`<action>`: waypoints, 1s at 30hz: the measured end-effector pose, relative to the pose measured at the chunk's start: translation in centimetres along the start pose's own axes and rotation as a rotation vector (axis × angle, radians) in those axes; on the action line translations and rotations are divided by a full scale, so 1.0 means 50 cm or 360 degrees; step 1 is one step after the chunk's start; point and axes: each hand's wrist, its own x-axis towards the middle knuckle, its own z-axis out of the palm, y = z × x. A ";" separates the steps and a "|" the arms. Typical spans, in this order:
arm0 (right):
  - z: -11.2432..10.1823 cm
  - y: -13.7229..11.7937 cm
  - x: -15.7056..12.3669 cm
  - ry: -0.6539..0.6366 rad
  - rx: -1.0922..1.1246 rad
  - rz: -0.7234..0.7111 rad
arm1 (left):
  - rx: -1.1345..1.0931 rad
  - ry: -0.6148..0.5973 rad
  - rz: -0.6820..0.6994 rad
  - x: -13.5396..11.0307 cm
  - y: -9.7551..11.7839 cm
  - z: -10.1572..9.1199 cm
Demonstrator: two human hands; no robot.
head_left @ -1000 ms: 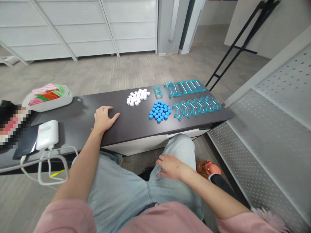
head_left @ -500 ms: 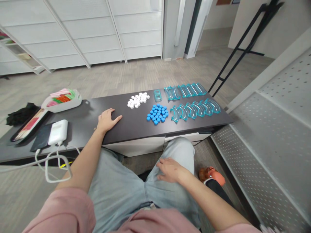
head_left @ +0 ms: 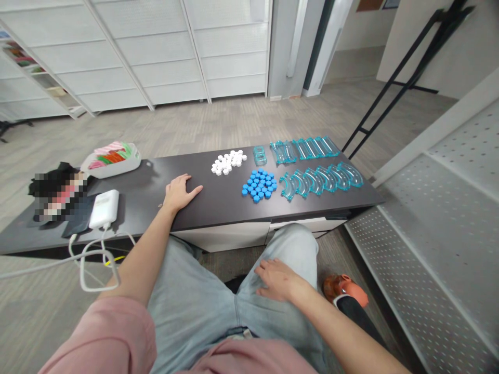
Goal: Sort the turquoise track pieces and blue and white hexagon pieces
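Rests the left hand (head_left: 180, 194) palm down on a dark tabletop (head_left: 218, 209), with fingers slightly bent and close together, and with the thumb stretched out to the right, away from them. Rests the right hand (head_left: 276, 279) on blue denim trousers (head_left: 298, 249) at the right thigh, with fingers loosely together, pointing left, and with the thumb held a little apart.

Shows, just beyond the left thumb and to its right, a loose cluster of small white pieces (head_left: 228, 162). Shows, farther right of that thumb and straight ahead of the right fingers, a cluster of small blue pieces (head_left: 259, 185). Continues rightward from the blue cluster, well apart from the left fingers, with a row of curved clear pieces (head_left: 315, 183) edged in teal. Sets out, beyond that row as seen from the right fingers, short clear pieces (head_left: 259, 159) and a row of longer clear pieces (head_left: 317, 147), also edged in teal.

Includes, to the left of the left fingers, a white box (head_left: 104, 209) with white cables, and, farther out on that side, a white tray (head_left: 119, 170) of pink, green and orange items.
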 end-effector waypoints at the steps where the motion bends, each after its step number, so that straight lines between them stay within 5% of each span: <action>1: 0.001 0.000 0.001 -0.0006 -0.0006 0.0003 | -0.0001 0.0003 0.0003 0.000 -0.001 0.001; 30: 0.006 0.001 0.001 -0.0032 0.0090 0.0040 | -0.0049 -0.0001 -0.0019 -0.005 0.007 -0.006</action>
